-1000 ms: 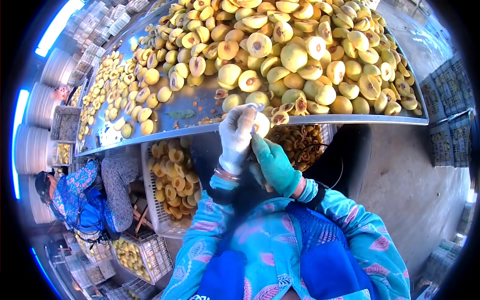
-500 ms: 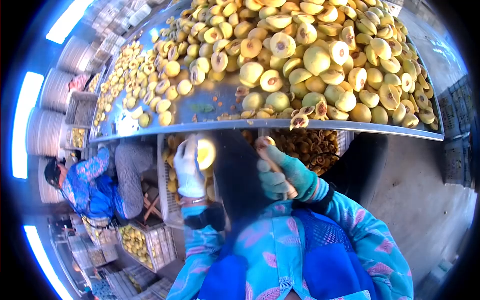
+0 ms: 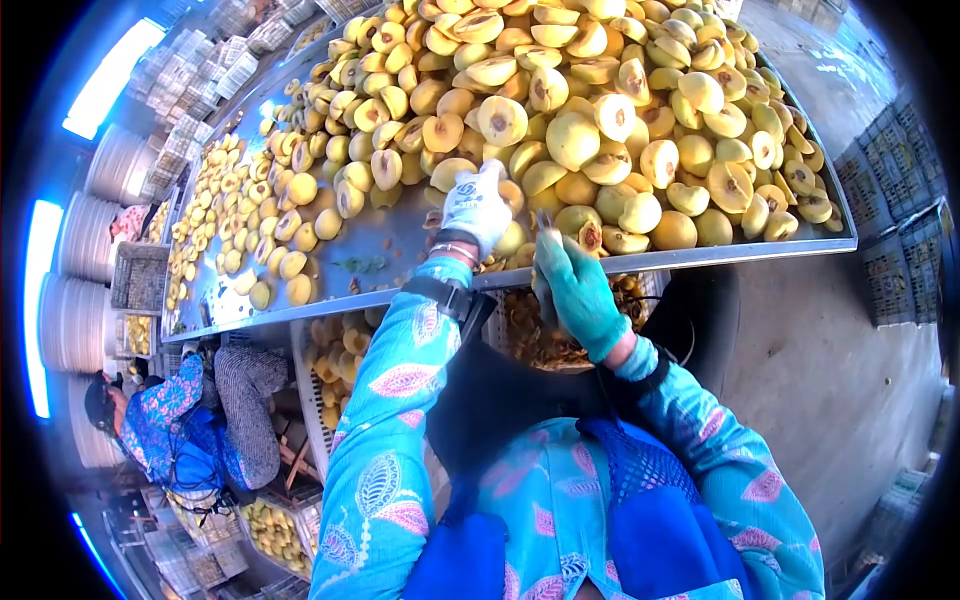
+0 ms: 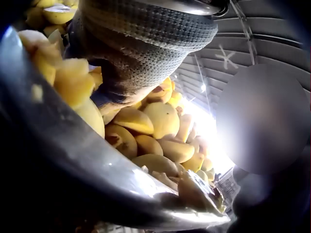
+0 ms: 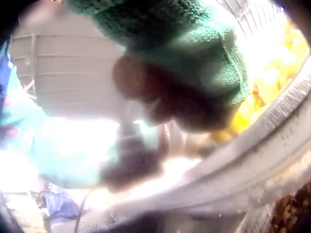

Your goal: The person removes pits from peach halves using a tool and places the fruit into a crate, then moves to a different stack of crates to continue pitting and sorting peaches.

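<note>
My left hand (image 3: 477,210), in a white glove, reaches over the metal table's near edge into the heap of halved yellow fruit (image 3: 573,140). A fruit piece (image 3: 510,195) lies right beside its fingers; whether they grip it is hidden. The left wrist view has the gloved hand (image 4: 141,53) low against the fruit (image 4: 163,119). My right hand (image 3: 582,300), in a green glove, is curled round a slim tool (image 3: 543,222) at the table edge, its tip pointing toward the heap. In the right wrist view, the tool's round brown end (image 5: 130,77) sticks out of the green glove (image 5: 194,63).
The table's metal rim (image 3: 700,254) runs across in front of me. Below it are a crate of fruit halves (image 3: 335,360) and a container of dark scraps (image 3: 540,335). At the left a person (image 3: 190,420) sits beside stacked crates and another fruit crate (image 3: 272,535).
My left hand has gone from above the fruit crate, where it held a bright fruit half, up to the heap; that half is out of its grasp. My right hand has risen to the table edge with the tool.
</note>
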The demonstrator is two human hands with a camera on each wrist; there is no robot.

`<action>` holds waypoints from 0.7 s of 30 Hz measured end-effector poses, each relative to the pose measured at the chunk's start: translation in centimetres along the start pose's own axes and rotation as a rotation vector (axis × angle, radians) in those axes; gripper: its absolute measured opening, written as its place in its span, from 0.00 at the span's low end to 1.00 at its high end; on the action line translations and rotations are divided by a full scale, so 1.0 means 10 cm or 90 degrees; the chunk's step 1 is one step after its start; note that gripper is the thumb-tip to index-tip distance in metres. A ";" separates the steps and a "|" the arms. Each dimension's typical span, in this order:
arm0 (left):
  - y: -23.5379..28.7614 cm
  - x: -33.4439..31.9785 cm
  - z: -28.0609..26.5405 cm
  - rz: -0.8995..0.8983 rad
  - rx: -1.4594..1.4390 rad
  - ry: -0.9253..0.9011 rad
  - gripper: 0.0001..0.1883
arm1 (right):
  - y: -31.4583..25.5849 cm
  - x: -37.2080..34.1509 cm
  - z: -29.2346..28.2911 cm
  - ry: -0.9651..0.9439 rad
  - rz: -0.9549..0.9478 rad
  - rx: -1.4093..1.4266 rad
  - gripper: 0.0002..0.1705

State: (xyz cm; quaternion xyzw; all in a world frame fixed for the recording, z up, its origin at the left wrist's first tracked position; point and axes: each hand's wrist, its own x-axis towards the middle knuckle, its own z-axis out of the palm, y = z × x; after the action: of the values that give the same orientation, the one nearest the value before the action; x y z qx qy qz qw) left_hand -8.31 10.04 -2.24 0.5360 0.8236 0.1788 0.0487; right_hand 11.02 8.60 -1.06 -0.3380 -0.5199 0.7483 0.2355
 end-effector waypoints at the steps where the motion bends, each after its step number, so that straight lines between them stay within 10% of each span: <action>1: 0.03 -0.03 0.02 0.021 -0.020 0.008 0.19 | -0.03 0.03 0.05 0.016 -0.069 -0.052 0.23; 8: -0.02 -0.04 -0.14 -0.020 -0.036 -0.041 0.28 | -0.05 0.09 0.11 0.063 -0.214 -0.135 0.23; 10: -0.04 -0.20 -0.29 0.009 -0.197 0.099 0.27 | -0.06 0.10 0.14 0.085 -0.292 -0.149 0.21; 14: 0.09 -0.86 -0.71 -0.102 -0.927 -0.031 0.19 | -0.15 0.00 0.23 0.057 -0.340 -0.453 0.18; 21: 0.19 -1.15 -0.32 -0.154 -1.180 0.128 0.21 | 0.10 -0.11 0.30 -0.015 -0.267 -0.490 0.22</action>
State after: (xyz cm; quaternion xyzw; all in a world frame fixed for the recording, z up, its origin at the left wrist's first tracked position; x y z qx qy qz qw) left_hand -2.69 -0.40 0.16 0.1764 0.4034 0.8025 0.4027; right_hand 9.51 5.59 -0.99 -0.2794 -0.8208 0.4401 0.2334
